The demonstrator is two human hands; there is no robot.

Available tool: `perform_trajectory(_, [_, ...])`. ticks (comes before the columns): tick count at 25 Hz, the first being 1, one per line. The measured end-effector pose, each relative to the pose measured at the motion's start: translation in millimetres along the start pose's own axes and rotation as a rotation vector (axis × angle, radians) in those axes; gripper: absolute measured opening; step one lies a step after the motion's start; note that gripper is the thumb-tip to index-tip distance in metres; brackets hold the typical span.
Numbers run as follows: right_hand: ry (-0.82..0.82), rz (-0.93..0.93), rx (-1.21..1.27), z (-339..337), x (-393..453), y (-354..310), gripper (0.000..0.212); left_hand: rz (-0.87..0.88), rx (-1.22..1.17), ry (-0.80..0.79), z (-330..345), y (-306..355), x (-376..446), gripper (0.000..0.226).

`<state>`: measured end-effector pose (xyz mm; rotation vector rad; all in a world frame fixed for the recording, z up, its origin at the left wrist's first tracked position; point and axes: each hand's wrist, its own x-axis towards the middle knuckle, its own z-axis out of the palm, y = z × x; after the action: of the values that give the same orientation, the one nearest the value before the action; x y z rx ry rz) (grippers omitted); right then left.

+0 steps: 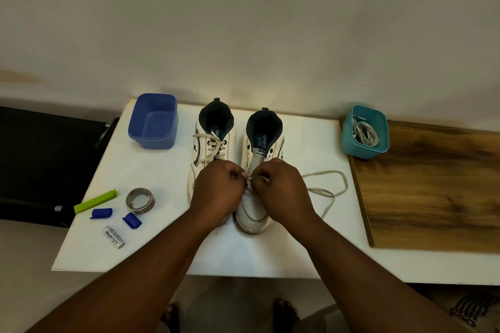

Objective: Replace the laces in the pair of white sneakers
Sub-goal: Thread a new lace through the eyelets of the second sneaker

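Note:
Two white sneakers stand side by side on the white table (297, 246), toes toward me. The left sneaker (213, 127) still carries a crossed white lace. The right sneaker (263, 138) shows bare upper eyelets. My left hand (216, 192) and my right hand (281, 192) meet over the right sneaker's lower eyelets, fingers curled, each pinching a bit of the white lace (328, 192). The rest of that lace loops loosely on the table to the right. My hands hide the lower eyelets.
An empty blue tub (153, 121) sits at the back left. A teal tub (365, 132) holding laces rests on a wooden board (433, 189) at the right. A green clip (94, 201), tape roll (140, 200), two blue caps and a battery (113, 236) lie at front left.

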<state>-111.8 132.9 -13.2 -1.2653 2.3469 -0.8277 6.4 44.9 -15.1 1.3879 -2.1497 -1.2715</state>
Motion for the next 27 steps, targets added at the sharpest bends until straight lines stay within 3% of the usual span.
perform_trajectory(4, [0.007, 0.066, 0.073, 0.7, -0.9, -2.0, 0.011, -0.008, -0.006, -0.001, 1.3, -2.7, 0.8, 0.013])
perform_trajectory(9, [0.038, 0.041, -0.035, 1.7, -3.0, -4.6, 0.011, 0.008, 0.015, 0.011, 2.3, -1.7, -2.9, 0.014])
perform_trajectory(14, [-0.083, 0.030, 0.020, -5.8, 0.4, -3.6, 0.019, 0.018, -0.118, -0.141, -6.4, -4.7, 2.0, 0.025])
perform_trajectory(19, [-0.166, 0.000, 0.038, -8.9, -1.8, -3.3, 0.021, 0.159, 0.202, -0.063, -7.4, 3.1, -1.2, 0.011])
perform_trajectory(22, [-0.151, -0.006, 0.024, -9.1, -1.6, -2.3, 0.019, 0.197, 0.258, -0.051, -9.2, 7.7, -6.7, 0.007])
perform_trajectory(25, [-0.084, 0.019, 0.009, -9.6, -4.1, -3.0, 0.020, 0.121, 0.200, -0.011, -24.9, 14.8, -4.7, 0.009])
perform_trajectory(27, [-0.041, 0.028, -0.031, -11.5, -7.2, -2.3, 0.022, -0.048, -0.209, 0.029, -34.9, 24.4, -4.4, 0.011])
